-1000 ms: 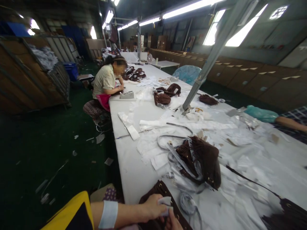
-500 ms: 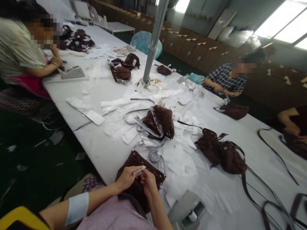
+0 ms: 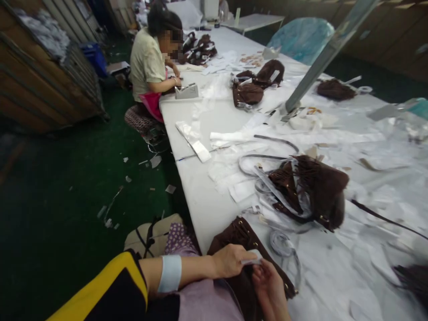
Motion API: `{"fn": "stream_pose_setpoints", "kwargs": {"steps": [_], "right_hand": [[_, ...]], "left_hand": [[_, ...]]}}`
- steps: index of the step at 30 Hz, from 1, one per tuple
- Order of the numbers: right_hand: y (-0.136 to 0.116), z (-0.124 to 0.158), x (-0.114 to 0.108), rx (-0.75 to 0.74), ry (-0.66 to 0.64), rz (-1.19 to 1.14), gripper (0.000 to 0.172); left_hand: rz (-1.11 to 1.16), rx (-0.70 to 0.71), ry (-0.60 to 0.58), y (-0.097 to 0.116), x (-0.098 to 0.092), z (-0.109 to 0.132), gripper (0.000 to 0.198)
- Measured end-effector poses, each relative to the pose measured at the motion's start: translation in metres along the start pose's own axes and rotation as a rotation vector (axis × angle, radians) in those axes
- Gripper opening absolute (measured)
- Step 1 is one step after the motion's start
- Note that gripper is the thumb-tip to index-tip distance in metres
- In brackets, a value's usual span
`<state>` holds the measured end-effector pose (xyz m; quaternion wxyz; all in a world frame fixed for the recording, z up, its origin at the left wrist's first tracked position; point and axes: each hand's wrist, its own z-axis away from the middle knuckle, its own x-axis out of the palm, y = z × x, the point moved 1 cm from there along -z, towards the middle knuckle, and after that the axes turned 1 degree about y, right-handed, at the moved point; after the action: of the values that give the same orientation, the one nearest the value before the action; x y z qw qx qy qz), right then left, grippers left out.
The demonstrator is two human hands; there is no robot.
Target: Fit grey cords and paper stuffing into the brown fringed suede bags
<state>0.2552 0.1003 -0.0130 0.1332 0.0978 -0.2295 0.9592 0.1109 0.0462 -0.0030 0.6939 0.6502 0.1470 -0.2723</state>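
Because the worktop (image 3: 200, 200) ends at the lap, the brown bag (image 3: 239, 236) hangs half over its edge, directly under both hands. Left hand (image 3: 230, 261) closed, right hand (image 3: 270, 285) half-curled, together pinching a white strip (image 3: 253, 257) just above the bag.

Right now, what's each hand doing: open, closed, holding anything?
Left hand: closed, pinching a small white strip over the brown bag.
Right hand: fingers at the strip's end; grip cannot be told.
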Motion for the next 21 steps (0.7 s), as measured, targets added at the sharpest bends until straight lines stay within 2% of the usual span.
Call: {"fn": "stream_pose_setpoints", "kwargs": {"steps": [5, 8, 10, 12, 13, 14, 17, 21], "right_hand": [[0.003, 0.003, 0.002, -0.068, -0.039, 0.017, 0.029], [0.005, 0.005, 0.002, -0.09, -0.084, 0.063, 0.035], [0.006, 0.01, 0.0, -0.141, -0.09, 0.105, 0.037], [0.006, 0.016, -0.003, -0.206, -0.077, 0.16, 0.042], [0.006, 0.019, -0.005, -0.233, -0.066, 0.192, 0.045], [0.007, 0.021, -0.007, -0.251, -0.053, 0.2, 0.047], [0.009, 0.021, -0.013, -0.302, 0.01, 0.188, 0.049], [0.012, 0.018, -0.019, -0.342, 0.046, 0.173, 0.051]], "left_hand": [[-0.096, 0.046, -0.017, 0.002, 0.006, 0.001, 0.035], [0.015, 0.023, -0.007, 0.01, 0.004, 0.003, 0.03], [0.227, -0.102, 0.046, 0.017, 0.001, 0.004, 0.033], [0.484, -0.328, 0.069, 0.021, -0.001, 0.003, 0.041], [0.606, -0.465, 0.045, 0.023, -0.001, 0.001, 0.043], [0.661, -0.511, -0.009, 0.024, 0.001, -0.003, 0.044], [0.701, -0.491, -0.178, 0.027, 0.009, -0.018, 0.059], [0.671, -0.485, -0.234, 0.032, 0.019, -0.025, 0.05]]}}
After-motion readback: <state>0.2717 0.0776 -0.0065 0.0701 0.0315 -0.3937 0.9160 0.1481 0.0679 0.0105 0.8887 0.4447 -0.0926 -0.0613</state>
